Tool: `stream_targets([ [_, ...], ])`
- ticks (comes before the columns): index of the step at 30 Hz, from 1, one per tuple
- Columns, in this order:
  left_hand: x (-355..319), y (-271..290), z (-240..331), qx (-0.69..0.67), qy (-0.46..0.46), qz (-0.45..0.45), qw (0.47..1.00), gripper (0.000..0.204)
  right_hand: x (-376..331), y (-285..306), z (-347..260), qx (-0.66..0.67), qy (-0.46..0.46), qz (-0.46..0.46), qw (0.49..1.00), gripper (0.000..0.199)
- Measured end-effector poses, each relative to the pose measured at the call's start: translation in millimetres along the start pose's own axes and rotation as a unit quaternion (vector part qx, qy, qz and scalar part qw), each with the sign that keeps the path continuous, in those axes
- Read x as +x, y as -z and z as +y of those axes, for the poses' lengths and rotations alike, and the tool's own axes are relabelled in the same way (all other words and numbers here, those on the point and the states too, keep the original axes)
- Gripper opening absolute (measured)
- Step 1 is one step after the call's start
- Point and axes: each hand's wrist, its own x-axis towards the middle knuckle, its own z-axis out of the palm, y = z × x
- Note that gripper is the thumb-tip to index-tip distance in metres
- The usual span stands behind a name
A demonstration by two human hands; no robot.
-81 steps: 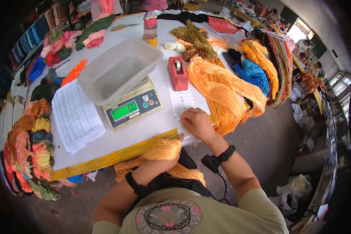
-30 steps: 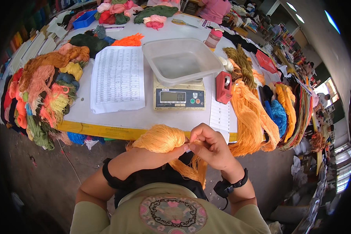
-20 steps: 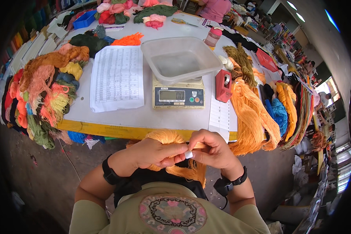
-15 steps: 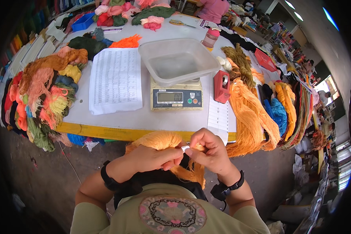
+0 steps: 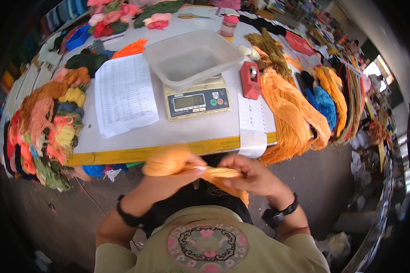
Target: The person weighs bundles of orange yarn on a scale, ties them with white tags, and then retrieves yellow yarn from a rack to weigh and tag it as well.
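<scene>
A light orange yarn skein is held in front of me, just off the table's near edge. My left hand is closed around its thick bundle, which bulges out to the left and is blurred. A small white patch shows by the left fingertips, too smeared to make out. Between the hands the yarn runs as a narrow, twisted length. My right hand is closed on that narrower part, and loose strands hang below it.
On the table stands a digital scale bearing a translucent plastic tub. Printed sheets lie left of it; a red tape dispenser and a label strip lie right. Orange yarn drapes over the edge; colourful skeins crowd the left.
My hands have drawn apart, stretching a length of yarn between them. The white tag is no longer plain between the fingertips. The bundle has moved slightly left, and the view has turned.
</scene>
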Motion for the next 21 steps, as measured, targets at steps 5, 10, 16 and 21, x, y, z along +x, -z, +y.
stream_targets([
  [5, -101.4, 103.0, 34.9, -0.202, 0.120, 0.090, 0.968, 0.054, -84.2, 83.9, 36.6, -0.051, -0.106, -0.059, 0.991, 0.025],
  [10, -167.6, 203.0, 56.1, -0.051, 0.133, 0.103, 0.984, 0.056, -123.0, 113.6, 72.8, -0.008, -0.278, -0.017, 0.960, 0.040],
  [16, -126.0, 167.0, 64.8, 0.139, 0.077, 0.230, 0.960, 0.065, -91.5, 91.4, 93.8, -0.566, -0.056, -0.064, 0.820, 0.026],
  [21, -53.7, 95.8, 102.7, 0.005, -0.054, 0.101, 0.993, 0.136, 30.2, -33.4, -35.4, -0.302, 0.210, -0.020, 0.929, 0.035],
])
